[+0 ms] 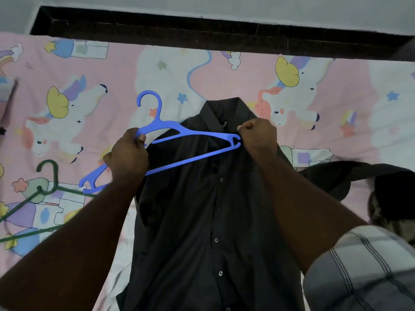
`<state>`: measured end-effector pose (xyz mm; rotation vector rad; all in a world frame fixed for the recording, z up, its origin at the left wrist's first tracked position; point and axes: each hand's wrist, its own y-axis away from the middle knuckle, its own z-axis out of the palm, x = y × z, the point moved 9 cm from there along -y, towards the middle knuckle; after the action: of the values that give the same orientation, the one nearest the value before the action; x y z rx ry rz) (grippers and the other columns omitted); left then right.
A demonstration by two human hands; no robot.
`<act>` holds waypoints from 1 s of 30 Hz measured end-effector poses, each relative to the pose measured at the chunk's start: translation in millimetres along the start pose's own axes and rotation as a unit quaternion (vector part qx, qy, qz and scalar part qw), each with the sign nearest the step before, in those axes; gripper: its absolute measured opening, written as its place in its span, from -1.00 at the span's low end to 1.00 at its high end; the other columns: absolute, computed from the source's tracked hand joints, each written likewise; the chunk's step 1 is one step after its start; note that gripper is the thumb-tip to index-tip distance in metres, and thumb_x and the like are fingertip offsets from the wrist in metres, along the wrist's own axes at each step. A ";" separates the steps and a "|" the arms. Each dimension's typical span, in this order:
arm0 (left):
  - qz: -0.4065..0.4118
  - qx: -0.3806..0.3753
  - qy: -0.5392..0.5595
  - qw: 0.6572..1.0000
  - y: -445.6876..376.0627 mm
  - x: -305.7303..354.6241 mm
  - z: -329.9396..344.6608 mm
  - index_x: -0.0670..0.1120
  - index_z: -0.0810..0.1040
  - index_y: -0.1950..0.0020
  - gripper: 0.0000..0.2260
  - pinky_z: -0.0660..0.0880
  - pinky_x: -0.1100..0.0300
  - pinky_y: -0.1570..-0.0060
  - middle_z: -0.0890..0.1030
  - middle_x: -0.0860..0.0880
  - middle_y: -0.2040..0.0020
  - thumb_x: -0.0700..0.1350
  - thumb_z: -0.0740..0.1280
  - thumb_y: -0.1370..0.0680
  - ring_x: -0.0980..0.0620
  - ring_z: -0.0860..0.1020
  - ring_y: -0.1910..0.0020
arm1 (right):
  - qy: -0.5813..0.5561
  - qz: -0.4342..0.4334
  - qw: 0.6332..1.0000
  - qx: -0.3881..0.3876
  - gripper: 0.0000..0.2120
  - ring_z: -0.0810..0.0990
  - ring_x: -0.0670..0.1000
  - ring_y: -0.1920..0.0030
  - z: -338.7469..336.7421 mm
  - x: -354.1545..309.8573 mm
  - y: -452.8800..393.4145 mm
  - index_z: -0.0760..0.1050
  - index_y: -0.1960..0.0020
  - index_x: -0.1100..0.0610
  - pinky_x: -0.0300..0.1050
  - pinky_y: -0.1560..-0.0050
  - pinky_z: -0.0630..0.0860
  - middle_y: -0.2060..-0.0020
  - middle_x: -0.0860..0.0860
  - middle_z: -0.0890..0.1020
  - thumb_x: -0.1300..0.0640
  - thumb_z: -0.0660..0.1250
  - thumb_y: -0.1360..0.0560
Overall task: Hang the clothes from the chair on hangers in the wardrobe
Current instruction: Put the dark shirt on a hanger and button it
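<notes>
Shirt (pixel 202 198) lies on bed (pixel 336 86); my left hand (pixel 128 153) grips hanger (pixel 190 151) over it, right hand (pixel 258 138) pinches its collar.

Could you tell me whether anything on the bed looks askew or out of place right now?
Only the blue hanger stands out: it sits tilted across the black shirt, its right end by the collar where the right hand pinches fabric, its left end off the shirt past the left hand. It is not yet inside the shoulders.

Bedsheet (pixel 224 70): pink, unicorn and star print.
Bed frame (pixel 202 32): dark wood, along far edge.
Wall (pixel 224 7): pale grey.
</notes>
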<state>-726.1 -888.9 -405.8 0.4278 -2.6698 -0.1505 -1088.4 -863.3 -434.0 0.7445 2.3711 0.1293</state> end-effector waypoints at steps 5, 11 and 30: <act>-0.009 -0.008 0.010 1.000 -8.7 -5.9 10.9 0.00 0.48 -0.35 -0.74 0.23 -0.11 -0.30 0.65 -0.09 -0.11 -0.06 0.14 -0.68 -0.23 0.54 -0.17 | 0.091 0.023 0.994 -0.047 -0.57 0.57 0.08 0.23 24.3 -10.2 -24.3 0.53 0.10 0.18 -0.11 0.23 0.39 0.33 0.00 0.53 -0.23 0.37 -0.51; -0.001 0.008 0.008 1.000 -16.7 -9.2 9.9 0.00 0.48 -0.33 -0.74 0.25 -0.10 -0.28 0.65 -0.08 -0.07 -0.07 0.14 -0.68 -0.25 0.55 -0.13 | 0.128 0.045 0.989 -0.056 -0.76 0.58 0.12 0.20 21.9 -4.8 -26.7 0.46 0.15 0.15 -0.08 0.21 0.40 0.33 0.00 0.48 -0.04 0.30 -0.51; 0.135 -0.256 0.033 0.957 42.4 137.4 105.8 0.12 0.50 -0.36 -0.63 0.36 -0.06 -0.31 0.59 -0.01 -0.29 0.02 0.13 -0.59 -0.12 0.51 -0.30 | 0.013 -0.142 0.984 -0.103 -0.72 0.56 0.02 0.27 -18.3 -76.5 16.9 0.61 0.21 0.17 -0.10 0.19 0.42 0.33 0.07 0.62 0.02 0.34 -0.56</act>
<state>-901.4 -888.7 -439.3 -0.0948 -2.4632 -0.7073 -1042.9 -889.1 -372.8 0.3034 2.4148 0.2593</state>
